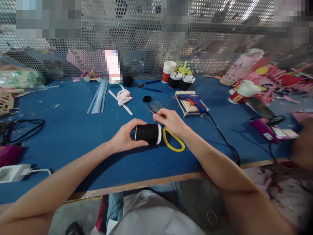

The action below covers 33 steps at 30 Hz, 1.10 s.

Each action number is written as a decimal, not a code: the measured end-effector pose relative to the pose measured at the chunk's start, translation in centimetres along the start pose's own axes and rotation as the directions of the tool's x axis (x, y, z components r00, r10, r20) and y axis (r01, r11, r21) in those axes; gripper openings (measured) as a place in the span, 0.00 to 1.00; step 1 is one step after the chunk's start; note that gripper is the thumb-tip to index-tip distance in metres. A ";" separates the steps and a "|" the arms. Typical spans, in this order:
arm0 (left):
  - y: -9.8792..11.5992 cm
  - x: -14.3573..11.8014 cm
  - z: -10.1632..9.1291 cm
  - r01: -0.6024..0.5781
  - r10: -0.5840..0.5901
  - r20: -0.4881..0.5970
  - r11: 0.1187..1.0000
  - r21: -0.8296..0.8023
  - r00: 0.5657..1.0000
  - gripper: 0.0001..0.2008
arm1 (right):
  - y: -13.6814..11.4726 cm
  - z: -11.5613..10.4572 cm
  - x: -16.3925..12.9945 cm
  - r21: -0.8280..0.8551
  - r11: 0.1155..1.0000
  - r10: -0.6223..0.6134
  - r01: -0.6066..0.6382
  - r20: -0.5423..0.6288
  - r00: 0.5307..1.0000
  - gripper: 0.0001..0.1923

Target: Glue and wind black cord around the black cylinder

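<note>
My left hand (128,135) is wrapped round a paper cup wound with black yarn (147,134), which lies on its side with its white rim to the right. Above that rim, my right hand (170,120) pinches a thin black strand of yarn (151,108) between thumb and fingers. The strand runs back to a small black yarn ball (147,98) on the blue table (73,137). Below my right hand lies a yellow loop-shaped handle (180,148); the rest of that tool is hidden.
A blue glue gun (193,100) rests on a stick rack, its cable running to the front edge. Behind are pliers (150,86), black cups with handles (175,80) and a white ribbon (123,97). Glue sticks (99,97) lie left; a person's arm (303,147) shows at right.
</note>
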<state>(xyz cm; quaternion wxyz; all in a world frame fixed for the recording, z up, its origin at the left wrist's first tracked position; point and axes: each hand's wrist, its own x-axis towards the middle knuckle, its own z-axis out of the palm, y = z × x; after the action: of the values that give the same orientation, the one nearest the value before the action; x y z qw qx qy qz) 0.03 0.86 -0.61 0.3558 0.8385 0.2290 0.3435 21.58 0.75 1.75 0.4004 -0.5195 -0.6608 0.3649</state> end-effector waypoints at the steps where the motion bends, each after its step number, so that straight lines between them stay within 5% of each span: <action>1: -0.1 0.0 0.0 -0.015 0.015 0.003 1.000 0.009 1.000 0.27 | 0.0 0.0 -0.1 -0.003 1.000 -0.001 0.001 0.002 1.000 0.15; 18: -0.3 0.0 -0.2 -0.171 0.174 0.004 0.960 0.221 0.985 0.27 | 0.9 0.4 -0.3 0.064 0.998 0.021 -0.022 0.023 1.000 0.16; 27: -0.6 0.0 -0.3 -0.227 0.222 0.049 0.932 0.283 0.974 0.25 | 0.9 1.0 -0.5 0.332 0.927 0.181 -0.176 0.015 0.983 0.16; 33: -0.8 0.1 0.0 -0.013 0.019 -0.033 0.985 0.175 0.999 0.36 | 0.3 1.4 -0.6 0.229 0.973 0.052 -0.016 -0.156 0.986 0.14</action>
<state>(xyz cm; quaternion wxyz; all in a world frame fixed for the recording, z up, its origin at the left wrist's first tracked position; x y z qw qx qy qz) 0.01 1.42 -1.16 0.2742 0.8621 0.2577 0.3394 20.53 0.16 0.81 0.5027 -0.5093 -0.5715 0.4016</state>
